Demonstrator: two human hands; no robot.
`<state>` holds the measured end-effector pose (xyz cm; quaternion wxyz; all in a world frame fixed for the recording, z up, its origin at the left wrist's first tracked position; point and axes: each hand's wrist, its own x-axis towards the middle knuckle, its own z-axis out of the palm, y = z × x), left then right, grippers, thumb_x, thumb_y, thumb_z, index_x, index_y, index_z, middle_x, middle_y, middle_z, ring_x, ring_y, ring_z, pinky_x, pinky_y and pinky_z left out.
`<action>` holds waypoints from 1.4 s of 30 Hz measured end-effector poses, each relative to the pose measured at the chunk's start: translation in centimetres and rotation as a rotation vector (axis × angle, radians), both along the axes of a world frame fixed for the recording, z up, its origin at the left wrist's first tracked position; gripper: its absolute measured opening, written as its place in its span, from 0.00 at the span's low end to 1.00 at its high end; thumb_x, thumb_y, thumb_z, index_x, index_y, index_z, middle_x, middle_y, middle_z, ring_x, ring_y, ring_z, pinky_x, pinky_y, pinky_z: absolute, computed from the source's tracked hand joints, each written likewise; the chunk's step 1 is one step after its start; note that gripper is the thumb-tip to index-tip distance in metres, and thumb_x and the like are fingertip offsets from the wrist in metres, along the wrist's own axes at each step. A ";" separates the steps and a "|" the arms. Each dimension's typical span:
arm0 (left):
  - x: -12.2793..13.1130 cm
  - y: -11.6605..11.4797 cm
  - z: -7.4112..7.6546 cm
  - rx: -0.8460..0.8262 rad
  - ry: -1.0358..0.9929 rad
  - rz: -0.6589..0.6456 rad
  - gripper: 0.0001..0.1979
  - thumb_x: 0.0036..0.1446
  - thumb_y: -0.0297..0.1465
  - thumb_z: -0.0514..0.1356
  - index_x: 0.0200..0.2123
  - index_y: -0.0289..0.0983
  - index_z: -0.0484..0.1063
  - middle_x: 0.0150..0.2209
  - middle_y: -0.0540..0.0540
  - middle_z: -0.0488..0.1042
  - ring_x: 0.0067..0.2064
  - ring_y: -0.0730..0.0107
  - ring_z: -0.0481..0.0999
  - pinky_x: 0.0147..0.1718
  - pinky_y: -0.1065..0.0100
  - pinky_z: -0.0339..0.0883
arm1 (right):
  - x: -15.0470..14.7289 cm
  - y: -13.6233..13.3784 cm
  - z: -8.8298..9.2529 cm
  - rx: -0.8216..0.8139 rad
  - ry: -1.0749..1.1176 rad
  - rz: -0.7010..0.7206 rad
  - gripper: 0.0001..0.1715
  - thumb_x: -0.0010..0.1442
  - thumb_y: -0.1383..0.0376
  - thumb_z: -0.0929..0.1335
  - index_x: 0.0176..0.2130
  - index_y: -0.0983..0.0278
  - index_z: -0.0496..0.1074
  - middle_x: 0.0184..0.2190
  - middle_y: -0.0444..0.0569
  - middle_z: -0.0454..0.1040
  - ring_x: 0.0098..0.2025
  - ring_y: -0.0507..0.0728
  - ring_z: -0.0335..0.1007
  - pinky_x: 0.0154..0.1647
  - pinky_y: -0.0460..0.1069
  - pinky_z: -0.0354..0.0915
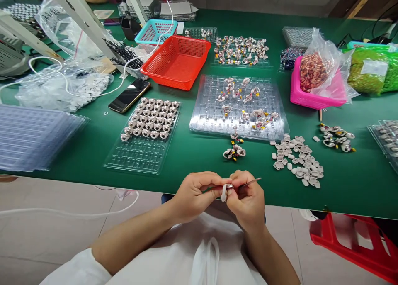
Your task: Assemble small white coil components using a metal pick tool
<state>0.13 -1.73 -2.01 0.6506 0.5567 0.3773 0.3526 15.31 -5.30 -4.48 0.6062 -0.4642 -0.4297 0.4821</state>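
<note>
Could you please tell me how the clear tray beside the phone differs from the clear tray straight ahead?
The tray beside the phone holds neat rows of silvery shells; the tray straight ahead bears scattered loose parts. The first looks smaller, the second wider. The first lies off to the person's left, the second ahead. Both are clear, gridded and on the green table.

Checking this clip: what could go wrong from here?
The small white piece is held in the fingertips of the left hand and right hand at the table's near edge; a slip might drop it to the lap or floor.

The right hand also holds a thin tool, which could scratch the piece or jab a finger.

Loose covers lie nearby; a sleeve or arm might scatter them.
</note>
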 end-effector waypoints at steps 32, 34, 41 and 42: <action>0.4 1.4 0.7 -0.508 -0.253 0.165 0.08 0.51 0.31 0.75 0.35 0.38 0.85 0.33 0.48 0.84 0.36 0.70 0.80 0.42 0.70 0.73 | 0.2 -0.1 1.4 0.053 -0.492 -0.077 0.04 0.62 0.69 0.70 0.37 0.59 0.74 0.30 0.44 0.76 0.26 0.52 0.68 0.26 0.46 0.64; 0.2 1.4 0.5 -0.426 -0.185 0.169 0.08 0.53 0.32 0.74 0.37 0.37 0.85 0.36 0.46 0.85 0.38 0.68 0.81 0.43 0.69 0.74 | 0.6 0.0 1.4 -0.078 -0.391 -0.008 0.03 0.62 0.66 0.70 0.35 0.60 0.75 0.26 0.43 0.73 0.24 0.50 0.63 0.23 0.46 0.60; 0.2 0.9 0.6 -0.258 -0.094 0.209 0.13 0.54 0.37 0.73 0.39 0.36 0.84 0.36 0.43 0.86 0.38 0.63 0.84 0.40 0.67 0.78 | 1.2 -0.3 0.3 -0.254 0.059 0.183 0.11 0.63 0.56 0.73 0.37 0.62 0.76 0.25 0.43 0.68 0.24 0.50 0.56 0.22 0.46 0.54; 0.2 0.8 0.6 -0.240 -0.095 0.218 0.13 0.53 0.37 0.73 0.39 0.36 0.84 0.36 0.43 0.86 0.38 0.63 0.84 0.39 0.67 0.78 | 1.1 -0.3 0.2 -0.248 0.088 0.177 0.11 0.63 0.56 0.73 0.37 0.61 0.76 0.25 0.42 0.67 0.24 0.50 0.56 0.22 0.46 0.54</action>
